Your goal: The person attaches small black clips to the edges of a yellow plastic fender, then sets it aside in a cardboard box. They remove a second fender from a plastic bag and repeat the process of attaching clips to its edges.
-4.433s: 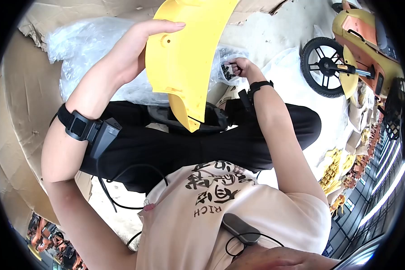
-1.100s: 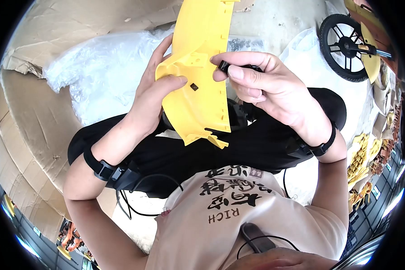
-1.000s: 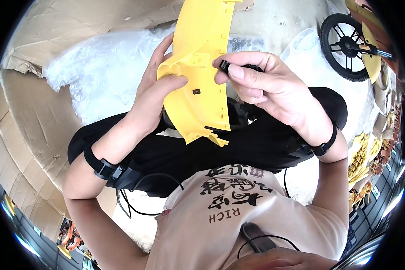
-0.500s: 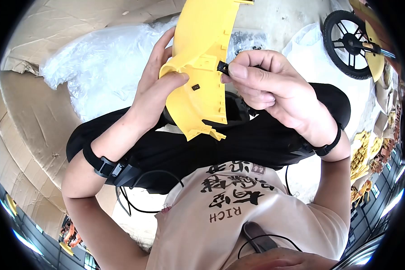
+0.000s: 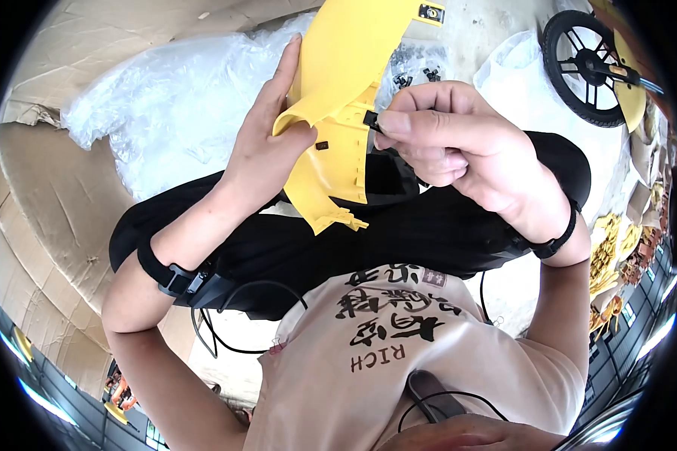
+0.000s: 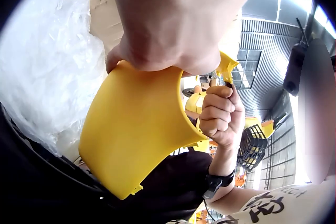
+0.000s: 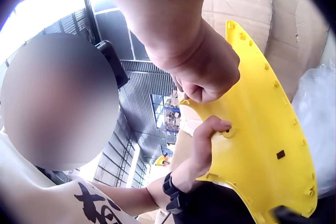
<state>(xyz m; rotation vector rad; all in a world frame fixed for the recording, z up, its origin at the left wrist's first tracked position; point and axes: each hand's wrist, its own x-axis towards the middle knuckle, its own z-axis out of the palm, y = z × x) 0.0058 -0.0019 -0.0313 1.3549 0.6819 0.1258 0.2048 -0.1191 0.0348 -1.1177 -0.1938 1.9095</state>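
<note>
My left hand (image 5: 257, 154) grips a curved yellow plastic panel (image 5: 346, 56), thumb on the inner face and fingers behind it. Over my lap, the panel is tilted, with small tabs along its edge. A small dark square (image 5: 322, 146) sits on its inner face. My right hand (image 5: 459, 139) pinches a small black clip (image 5: 371, 120) between thumb and forefinger, right at the panel's edge. Another black clip (image 5: 431, 13) is on a tab at the panel's upper end. In the right wrist view, my right hand (image 7: 207, 69) hides the clip it holds.
A clear bag (image 5: 417, 64) with several loose black clips lies beyond my right hand. Crumpled plastic wrap (image 5: 158, 105) covers cardboard (image 5: 53, 173) at left. A spoked black wheel (image 5: 587, 68) of a yellow vehicle stands at right. Cables (image 5: 226, 331) hang by my left arm.
My right hand came from the clip bag with a black clip, now at the panel's edge. The panel has been turned, its inner face now showing, and has tilted further in the last second.
</note>
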